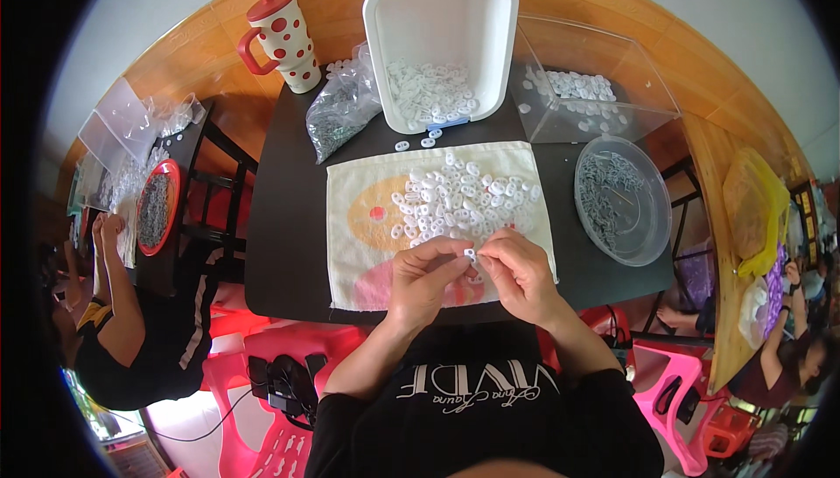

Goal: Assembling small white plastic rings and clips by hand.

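My left hand [426, 280] pinches a small white oval plastic piece [470, 253] between thumb and fingertips, above the near part of a cloth. My right hand [520, 277] meets it from the right, thumb and forefinger pressed together at the piece's edge; whatever is in that pinch is too small to name. Just beyond both hands lies a loose heap of similar white pieces with holes [464, 198]. Under the heap is a cream cloth [350, 259] with a yellow and pink print. To the right, a round clear tub [643, 233] holds many small grey parts.
At the back stand a white bin [442, 23] of white pieces, a bag of dark parts [346, 106], a spotted tumbler [286, 45] and a clear box [604, 115]. A co-worker's arm [118, 303] shows at the left beside a red tray [171, 182]; another person sits far right.
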Demonstrator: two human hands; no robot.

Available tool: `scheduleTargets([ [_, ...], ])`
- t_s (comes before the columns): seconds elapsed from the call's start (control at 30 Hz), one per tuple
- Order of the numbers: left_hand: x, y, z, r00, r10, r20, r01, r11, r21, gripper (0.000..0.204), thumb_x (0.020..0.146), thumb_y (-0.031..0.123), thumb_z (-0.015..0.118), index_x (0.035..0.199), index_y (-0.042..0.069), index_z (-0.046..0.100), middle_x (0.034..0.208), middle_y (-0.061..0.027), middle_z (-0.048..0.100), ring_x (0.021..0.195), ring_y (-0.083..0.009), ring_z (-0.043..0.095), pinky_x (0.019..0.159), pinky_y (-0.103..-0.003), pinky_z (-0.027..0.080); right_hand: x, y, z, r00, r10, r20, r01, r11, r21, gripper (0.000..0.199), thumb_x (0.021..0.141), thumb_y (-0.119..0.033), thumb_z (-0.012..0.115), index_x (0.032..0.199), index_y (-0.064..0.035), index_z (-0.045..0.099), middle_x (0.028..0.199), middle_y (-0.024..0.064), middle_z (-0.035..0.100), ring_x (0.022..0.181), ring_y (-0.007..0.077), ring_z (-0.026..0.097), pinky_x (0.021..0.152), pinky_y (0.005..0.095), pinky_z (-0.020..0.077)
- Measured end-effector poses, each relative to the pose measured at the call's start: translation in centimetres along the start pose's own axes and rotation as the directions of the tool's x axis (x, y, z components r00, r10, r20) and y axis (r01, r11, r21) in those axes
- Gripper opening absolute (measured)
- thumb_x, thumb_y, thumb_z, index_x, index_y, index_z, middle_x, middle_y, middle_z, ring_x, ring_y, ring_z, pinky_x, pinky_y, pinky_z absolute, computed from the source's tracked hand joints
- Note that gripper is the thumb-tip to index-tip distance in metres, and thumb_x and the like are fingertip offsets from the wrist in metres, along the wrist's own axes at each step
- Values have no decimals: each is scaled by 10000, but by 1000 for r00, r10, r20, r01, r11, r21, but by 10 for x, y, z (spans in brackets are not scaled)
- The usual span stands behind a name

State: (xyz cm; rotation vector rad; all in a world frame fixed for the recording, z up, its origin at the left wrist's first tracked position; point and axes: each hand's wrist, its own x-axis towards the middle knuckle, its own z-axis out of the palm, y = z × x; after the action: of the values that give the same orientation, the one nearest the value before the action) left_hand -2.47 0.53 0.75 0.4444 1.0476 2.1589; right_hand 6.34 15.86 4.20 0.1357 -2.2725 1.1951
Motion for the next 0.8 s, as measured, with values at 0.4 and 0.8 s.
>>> scheduleTargets([
  [0.4,-4,4,1,999,37,25,-38,998,45,218,907,-104,605,1095,-41,696,949,-102,680,790,-153,678,658,-241,542,1,-1,-2,998,-63,28,65,995,-79,96,832,78,637,907,28,605,814,137,597,683,286,578,608,341,454],
  [0.8,-12,3,3,992,125,25,-127,959,252,253,880,-155,598,1073,-38,712,989,-113,652,790,-150,663,656,-242,546,-1,-7,2,990,-20,137,33,995,-94,110,815,54,586,848,-10,502,729,146,494,646,360,524,569,443,400],
])
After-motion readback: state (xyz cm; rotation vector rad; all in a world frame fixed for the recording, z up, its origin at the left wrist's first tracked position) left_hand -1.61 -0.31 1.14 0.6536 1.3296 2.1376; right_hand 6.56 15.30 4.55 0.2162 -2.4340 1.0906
